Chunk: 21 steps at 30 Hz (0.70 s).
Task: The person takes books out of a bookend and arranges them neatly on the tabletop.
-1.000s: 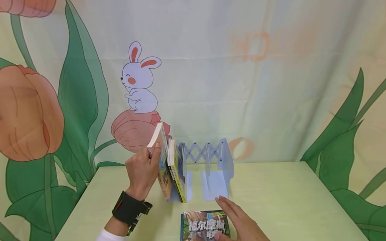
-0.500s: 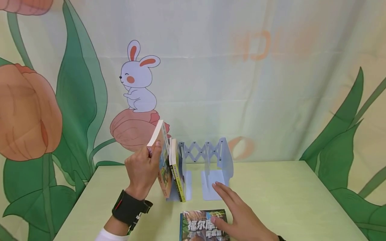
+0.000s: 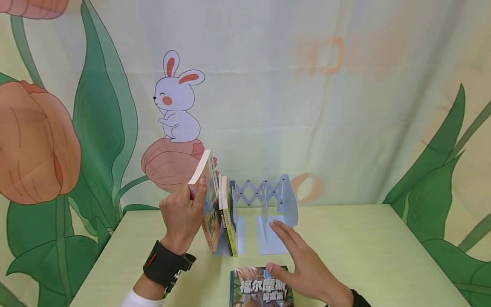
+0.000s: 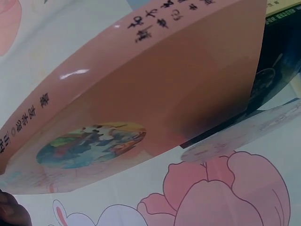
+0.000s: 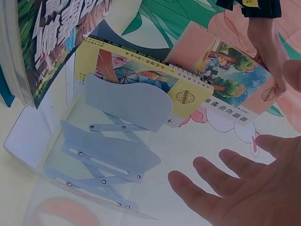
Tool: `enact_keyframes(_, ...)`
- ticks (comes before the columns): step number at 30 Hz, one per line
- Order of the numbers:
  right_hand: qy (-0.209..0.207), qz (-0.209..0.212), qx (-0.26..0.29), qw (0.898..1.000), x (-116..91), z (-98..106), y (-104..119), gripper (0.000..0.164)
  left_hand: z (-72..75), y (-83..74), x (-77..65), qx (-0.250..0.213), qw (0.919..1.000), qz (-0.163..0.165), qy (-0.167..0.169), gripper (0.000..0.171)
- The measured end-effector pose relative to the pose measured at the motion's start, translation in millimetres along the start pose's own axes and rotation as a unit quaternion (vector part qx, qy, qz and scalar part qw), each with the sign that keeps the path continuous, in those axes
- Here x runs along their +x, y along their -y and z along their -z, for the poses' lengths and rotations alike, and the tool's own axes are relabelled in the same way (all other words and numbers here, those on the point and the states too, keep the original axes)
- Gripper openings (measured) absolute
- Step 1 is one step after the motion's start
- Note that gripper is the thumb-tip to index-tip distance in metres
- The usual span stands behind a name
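My left hand (image 3: 182,219) grips a pink paperback book (image 3: 210,211) at its upper edge, thumb on the cover. This book leans at the left end of a pale blue expanding bookend (image 3: 277,238). Its spine and back cover fill much of the left wrist view, where only a bit of the hand shows. Beside it, inside the bookend, stand thin books, one a yellow-covered book (image 5: 188,98). My right hand (image 3: 308,266) is held with spread fingers, empty, over the near right part of a stack of books (image 3: 253,294) lying on the table.
Crossed metal links (image 3: 249,192) join the bookend's upright plates, with gaps between the middle and right ones. The pale green table (image 3: 364,251) ends at a printed curtain (image 3: 245,106) close behind the bookend.
My right hand has moved forward, away from me, over the lying books. The left hand keeps its grip; the pink book and the thin books beside it have tipped slightly more upright.
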State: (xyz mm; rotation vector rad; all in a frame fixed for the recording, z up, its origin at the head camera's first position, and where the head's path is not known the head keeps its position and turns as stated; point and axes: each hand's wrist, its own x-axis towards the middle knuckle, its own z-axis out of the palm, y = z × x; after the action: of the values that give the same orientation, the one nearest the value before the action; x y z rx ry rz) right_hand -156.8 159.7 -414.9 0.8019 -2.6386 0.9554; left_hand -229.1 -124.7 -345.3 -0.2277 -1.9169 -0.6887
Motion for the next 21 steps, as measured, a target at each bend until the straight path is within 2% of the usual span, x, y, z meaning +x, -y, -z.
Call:
enact_keyframes(8,0.004,-0.006,0.017,1.0,3,3,1,0.075,3.7,-6.3,8.0,-0.007,0.9999,0.002,-0.01,0.047)
enact_keyframes(15,-0.022,0.012,0.005,1.0,5,3,2,0.076,5.6,-7.3,10.1,-0.005,0.9998,0.0,-0.018,0.047)
enact_keyframes(21,-0.025,0.014,0.001,1.0,6,4,4,0.077,7.6,-7.8,13.9,-0.004,0.9989,-0.014,-0.044,0.048)
